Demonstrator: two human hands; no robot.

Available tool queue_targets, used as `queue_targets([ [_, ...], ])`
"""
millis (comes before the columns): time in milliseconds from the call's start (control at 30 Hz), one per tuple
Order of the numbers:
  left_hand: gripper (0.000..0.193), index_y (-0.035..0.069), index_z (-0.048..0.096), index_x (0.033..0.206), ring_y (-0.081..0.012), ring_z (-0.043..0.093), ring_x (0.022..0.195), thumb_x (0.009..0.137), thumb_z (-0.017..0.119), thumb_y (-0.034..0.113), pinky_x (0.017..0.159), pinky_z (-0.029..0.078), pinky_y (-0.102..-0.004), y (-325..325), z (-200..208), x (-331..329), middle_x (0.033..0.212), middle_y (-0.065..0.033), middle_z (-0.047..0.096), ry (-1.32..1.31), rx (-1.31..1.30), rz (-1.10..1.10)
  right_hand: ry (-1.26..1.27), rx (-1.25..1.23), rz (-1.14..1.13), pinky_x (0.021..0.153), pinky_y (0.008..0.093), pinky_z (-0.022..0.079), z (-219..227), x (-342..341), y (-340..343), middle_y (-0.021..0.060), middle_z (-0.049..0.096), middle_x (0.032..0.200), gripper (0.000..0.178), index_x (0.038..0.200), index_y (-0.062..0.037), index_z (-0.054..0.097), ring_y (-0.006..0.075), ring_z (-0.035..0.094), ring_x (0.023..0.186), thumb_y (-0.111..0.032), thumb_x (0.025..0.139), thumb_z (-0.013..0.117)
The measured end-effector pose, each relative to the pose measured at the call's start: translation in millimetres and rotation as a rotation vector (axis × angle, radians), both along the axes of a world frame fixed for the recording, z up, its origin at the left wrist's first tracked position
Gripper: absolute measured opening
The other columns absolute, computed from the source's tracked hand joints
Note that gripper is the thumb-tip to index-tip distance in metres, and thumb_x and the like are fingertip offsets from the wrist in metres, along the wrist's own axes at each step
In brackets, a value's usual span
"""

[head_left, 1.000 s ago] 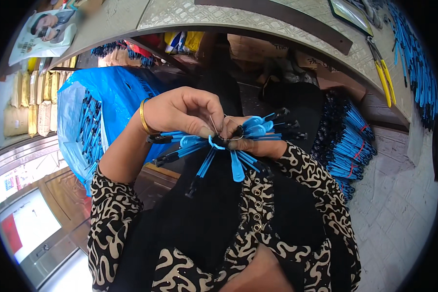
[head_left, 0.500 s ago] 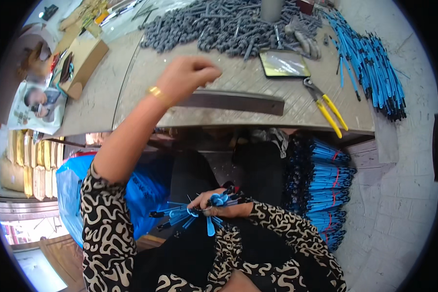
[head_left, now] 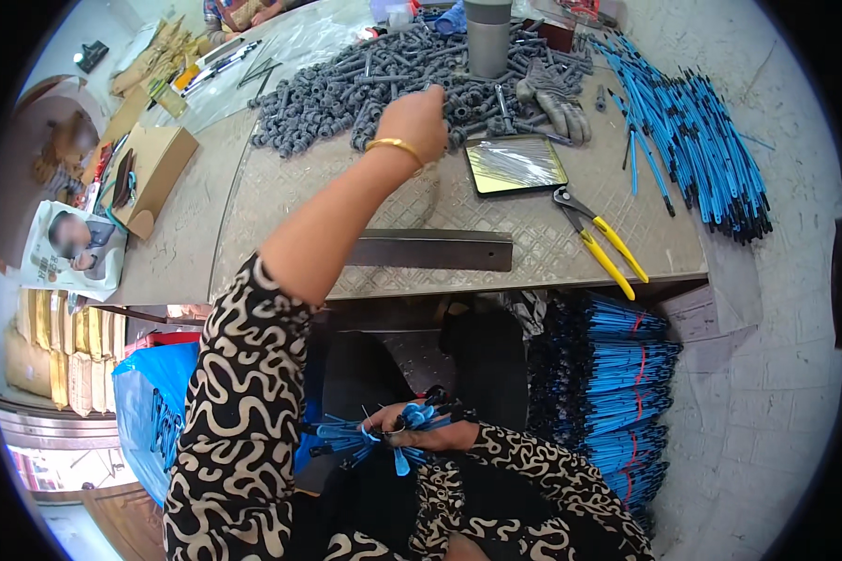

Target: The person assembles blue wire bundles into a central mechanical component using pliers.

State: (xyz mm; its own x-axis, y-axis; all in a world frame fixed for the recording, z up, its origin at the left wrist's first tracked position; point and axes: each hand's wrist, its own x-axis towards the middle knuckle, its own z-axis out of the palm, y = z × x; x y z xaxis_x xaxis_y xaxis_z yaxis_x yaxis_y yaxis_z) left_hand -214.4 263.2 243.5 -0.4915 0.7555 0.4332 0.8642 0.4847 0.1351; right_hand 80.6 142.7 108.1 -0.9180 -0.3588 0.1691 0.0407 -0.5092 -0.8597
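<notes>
My left hand (head_left: 419,114), with a gold bangle on the wrist, reaches far over the metal table (head_left: 271,234) into a heap of grey plastic parts (head_left: 365,79); its fingers are down among them. Low in my lap, my right hand (head_left: 435,428) is closed around a bunch of blue and black ties (head_left: 384,435) that fan out to the left. Both arms wear black-and-cream patterned sleeves.
On the table lie a flat dark metal bar (head_left: 435,251), a phone (head_left: 515,165), yellow-handled pliers (head_left: 601,243), grey gloves (head_left: 554,93), a grey cup (head_left: 488,37) and a pile of blue ties (head_left: 697,150). Bundled blue ties (head_left: 617,374) stack at my right; a blue bag (head_left: 150,411) at my left.
My left hand left the bunch in my lap, rose and stretched forward onto the grey parts heap. My view tilted up toward the table. The right hand kept the bunch.
</notes>
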Motion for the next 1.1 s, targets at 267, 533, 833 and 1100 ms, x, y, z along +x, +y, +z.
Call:
queue_targets([
  [267,0.024,0.002,0.058,0.100,-0.0114,0.062,0.075,0.077,0.064,0.007,0.063,0.050,-0.0242,-158.7,27.4,91.5,0.083,-0.0055,0.063,-1.129,0.329,-0.164,0.018,0.033,-0.038,0.084,0.0280,0.045,11.6,7.3,-8.1,0.0061,0.060,0.104,0.031,0.111,-0.0013,0.056,0.0133,0.056,0.094,-0.021,0.087,0.057],
  [533,0.022,-0.001,0.059,0.099,-0.0135,0.062,0.076,0.078,0.064,0.006,0.065,0.050,-0.0244,-288.2,-7.8,155.4,0.092,-0.0069,0.061,-1.576,0.059,-0.011,-0.022,0.040,-0.021,0.075,0.0258,0.045,11.8,-6.2,-23.2,0.0007,0.057,0.084,0.033,0.106,-0.0029,0.057,0.0097,0.053,0.079,-0.026,0.084,0.063],
  [833,0.021,-0.002,0.062,0.098,-0.0119,0.059,0.085,0.077,0.064,0.001,0.078,0.047,-0.0263,-327.6,-22.8,172.1,0.090,-0.0053,0.063,-1.756,0.224,-0.314,-0.140,0.120,-0.047,0.072,0.0257,0.045,31.5,0.5,-45.7,0.0013,0.058,0.082,0.025,0.096,-0.0057,0.059,0.0103,0.054,0.077,-0.026,0.082,0.065],
  [1100,0.021,-0.003,0.065,0.091,-0.0188,0.061,0.082,0.073,0.069,0.008,0.073,0.047,-0.0277,-338.0,-34.8,167.1,0.090,-0.0128,0.063,-1.664,0.181,-0.481,-0.007,0.243,-0.089,0.068,0.0267,0.044,11.7,-1.9,-55.7,0.0000,0.057,0.079,0.021,0.086,-0.0075,0.057,0.0108,0.053,0.075,-0.023,0.079,0.069],
])
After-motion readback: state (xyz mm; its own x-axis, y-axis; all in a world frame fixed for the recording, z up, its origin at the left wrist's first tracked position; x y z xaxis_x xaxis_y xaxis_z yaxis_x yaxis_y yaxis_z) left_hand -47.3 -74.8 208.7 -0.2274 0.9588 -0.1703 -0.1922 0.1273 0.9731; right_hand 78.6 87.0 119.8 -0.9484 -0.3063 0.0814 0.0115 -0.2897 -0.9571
